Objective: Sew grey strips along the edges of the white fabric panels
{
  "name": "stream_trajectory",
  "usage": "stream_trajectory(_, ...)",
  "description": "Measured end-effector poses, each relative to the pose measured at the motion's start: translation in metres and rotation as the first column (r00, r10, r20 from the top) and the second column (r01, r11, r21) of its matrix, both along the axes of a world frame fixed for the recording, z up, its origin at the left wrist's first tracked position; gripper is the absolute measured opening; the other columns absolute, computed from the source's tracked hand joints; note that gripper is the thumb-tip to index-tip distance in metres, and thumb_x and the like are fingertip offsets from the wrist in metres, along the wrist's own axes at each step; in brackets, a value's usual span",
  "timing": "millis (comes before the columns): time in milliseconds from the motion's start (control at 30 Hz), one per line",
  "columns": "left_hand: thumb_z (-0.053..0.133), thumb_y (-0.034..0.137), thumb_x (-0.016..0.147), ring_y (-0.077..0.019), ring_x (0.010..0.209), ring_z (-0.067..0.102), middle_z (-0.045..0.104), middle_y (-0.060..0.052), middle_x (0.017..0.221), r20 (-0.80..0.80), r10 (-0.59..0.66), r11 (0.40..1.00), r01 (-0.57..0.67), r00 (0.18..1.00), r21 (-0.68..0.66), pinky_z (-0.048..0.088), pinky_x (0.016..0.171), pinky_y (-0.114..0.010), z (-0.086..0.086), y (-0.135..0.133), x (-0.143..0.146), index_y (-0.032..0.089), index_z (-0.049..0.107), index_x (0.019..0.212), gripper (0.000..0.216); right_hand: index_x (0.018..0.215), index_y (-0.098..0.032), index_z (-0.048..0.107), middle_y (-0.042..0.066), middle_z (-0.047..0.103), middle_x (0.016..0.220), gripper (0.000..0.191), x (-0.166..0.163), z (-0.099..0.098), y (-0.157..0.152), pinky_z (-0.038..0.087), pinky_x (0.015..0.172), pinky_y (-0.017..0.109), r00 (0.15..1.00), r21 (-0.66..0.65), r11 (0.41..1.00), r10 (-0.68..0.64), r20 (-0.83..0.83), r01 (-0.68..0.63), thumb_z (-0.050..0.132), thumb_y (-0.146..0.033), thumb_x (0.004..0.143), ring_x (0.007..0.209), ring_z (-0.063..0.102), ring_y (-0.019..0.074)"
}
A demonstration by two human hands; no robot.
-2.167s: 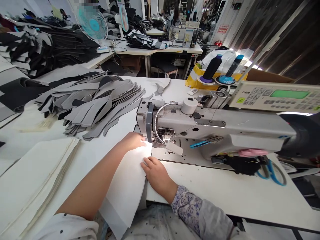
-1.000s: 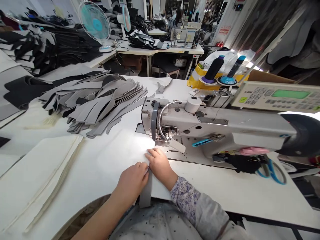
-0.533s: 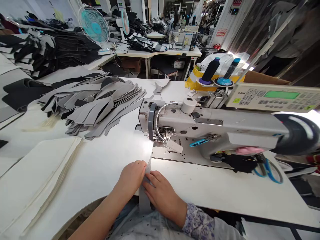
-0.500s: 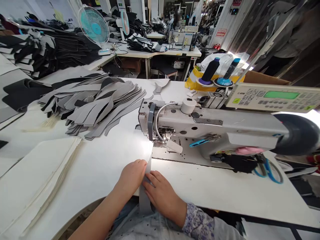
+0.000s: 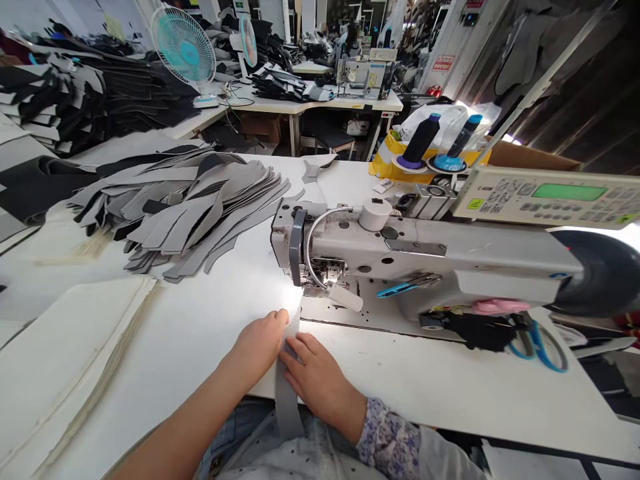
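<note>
Holding grey strip (image 5: 287,407), hands (image 5: 257,347) (image 5: 325,383) now nearer machine (image 5: 470,250).

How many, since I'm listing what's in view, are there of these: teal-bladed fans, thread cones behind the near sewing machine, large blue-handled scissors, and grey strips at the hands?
Fans: 2
Thread cones: 2
Blue-handled scissors: 1
Grey strip: 1
Total: 6

left hand (image 5: 261,340): fingers (image 5: 281,320) curled, forearm (image 5: 185,417) bare | right hand (image 5: 323,381): knuckles up, fingers slightly spread (just beside the left)
</note>
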State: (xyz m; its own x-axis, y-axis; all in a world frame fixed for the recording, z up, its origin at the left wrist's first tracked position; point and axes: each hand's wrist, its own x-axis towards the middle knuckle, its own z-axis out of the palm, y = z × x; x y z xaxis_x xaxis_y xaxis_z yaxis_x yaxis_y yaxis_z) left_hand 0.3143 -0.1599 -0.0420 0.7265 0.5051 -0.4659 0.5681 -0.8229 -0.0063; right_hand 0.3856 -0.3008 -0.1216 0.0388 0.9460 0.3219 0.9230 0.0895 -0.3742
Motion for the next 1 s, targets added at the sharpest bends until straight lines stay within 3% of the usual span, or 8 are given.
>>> stream_trajectory(100, 0.037, 0.018, 0.092, -0.0204, 0.077, 0.063, 0.065, -0.007, 0.085, -0.008, 0.033, 0.999, -0.033, 0.999, -0.001, 0.039, 0.063, -0.03, 0.006, 0.001, 0.002, 0.018, 0.058, 0.091, 0.021, 0.119, -0.014, 0.059, 0.01, 0.056, 0.132, 0.032, 0.001, -0.001, 0.003, 0.041, 0.109, 0.044, 1.0, 0.001, 1.0, -0.009, -0.004, 0.009, 0.065, -0.025, 0.089, 0.124, 0.048, 0.0286)
stream_trajectory(233, 0.037, 0.016, 0.093, -0.0202, 0.077, 0.062, 0.066, -0.006, 0.084, 0.016, -0.004, 0.999, 0.004, 1.0, 0.034, 0.037, 0.063, -0.03, 0.003, 0.003, 0.008, 0.018, 0.059, 0.084, 0.024, 0.106, -0.015, 0.062, 0.011, 0.057, 0.127, 0.02, 0.001, 0.001, 0.002, 0.042, 0.107, 0.043, 1.0, -0.011, 1.0, -0.003, -0.007, 0.003, 0.067, -0.024, 0.088, 0.123, 0.047, 0.028)
stream_trajectory(433, 0.034, 0.013, 0.092, -0.0164, 0.075, 0.06, 0.064, -0.004, 0.088, 0.071, 0.022, 0.999, -0.025, 0.997, 0.04, 0.036, 0.062, -0.029, -0.002, 0.007, 0.017, 0.017, 0.061, 0.083, 0.029, 0.111, -0.015, 0.06, 0.008, 0.058, 0.098, 0.029, 0.0, 0.015, -0.002, 0.051, 0.089, 0.038, 0.999, -0.134, 0.991, -0.001, -0.037, -0.004, 0.07, -0.025, 0.086, 0.097, 0.053, 0.0245)
stream_trajectory(700, 0.035, 0.01, 0.09, -0.0184, 0.078, 0.062, 0.064, -0.006, 0.09, 0.125, 0.023, 0.998, -0.031, 0.992, 0.06, 0.04, 0.064, -0.029, -0.015, 0.014, 0.032, 0.017, 0.062, 0.085, 0.029, 0.097, -0.016, 0.061, 0.008, 0.06, 0.098, 0.014, 0.001, 0.011, 0.002, 0.046, 0.096, 0.039, 0.999, -0.083, 0.996, 0.024, -0.021, -0.026, 0.069, -0.022, 0.087, 0.103, 0.053, 0.0251)
stream_trajectory(800, 0.036, 0.007, 0.089, -0.0183, 0.08, 0.063, 0.064, -0.007, 0.094, 0.163, 0.027, 0.997, -0.038, 0.986, 0.063, 0.042, 0.067, -0.028, -0.019, 0.015, 0.035, 0.017, 0.063, 0.091, 0.028, 0.1, -0.014, 0.062, 0.009, 0.061, 0.103, 0.017, 0.003, 0.01, 0.004, 0.045, 0.099, 0.04, 1.0, -0.069, 0.997, 0.031, 0.004, -0.03, 0.069, -0.023, 0.087, 0.107, 0.052, 0.0263)
stream_trajectory(933, 0.039, 0.0, 0.083, -0.0185, 0.08, 0.065, 0.064, -0.009, 0.101, 0.16, 0.04, 0.995, -0.055, 0.986, 0.089, 0.043, 0.066, -0.028, -0.014, 0.017, 0.031, 0.016, 0.058, 0.11, 0.037, 0.105, -0.013, 0.062, 0.011, 0.06, 0.109, 0.023, 0.006, 0.012, 0.01, 0.045, 0.099, 0.04, 0.999, -0.043, 0.999, 0.03, 0.021, -0.029, 0.07, -0.025, 0.086, 0.109, 0.052, 0.0276)
stream_trajectory(1000, 0.04, 0.002, 0.084, -0.0205, 0.078, 0.065, 0.065, -0.009, 0.094, 0.104, 0.04, 0.994, -0.05, 0.994, 0.097, 0.042, 0.064, -0.029, -0.009, 0.019, 0.028, 0.014, 0.059, 0.105, 0.031, 0.105, -0.013, 0.062, 0.011, 0.06, 0.108, 0.024, 0.007, 0.013, 0.014, 0.047, 0.096, 0.039, 1.0, -0.039, 0.999, 0.028, 0.008, -0.028, 0.07, -0.025, 0.086, 0.106, 0.053, 0.027)
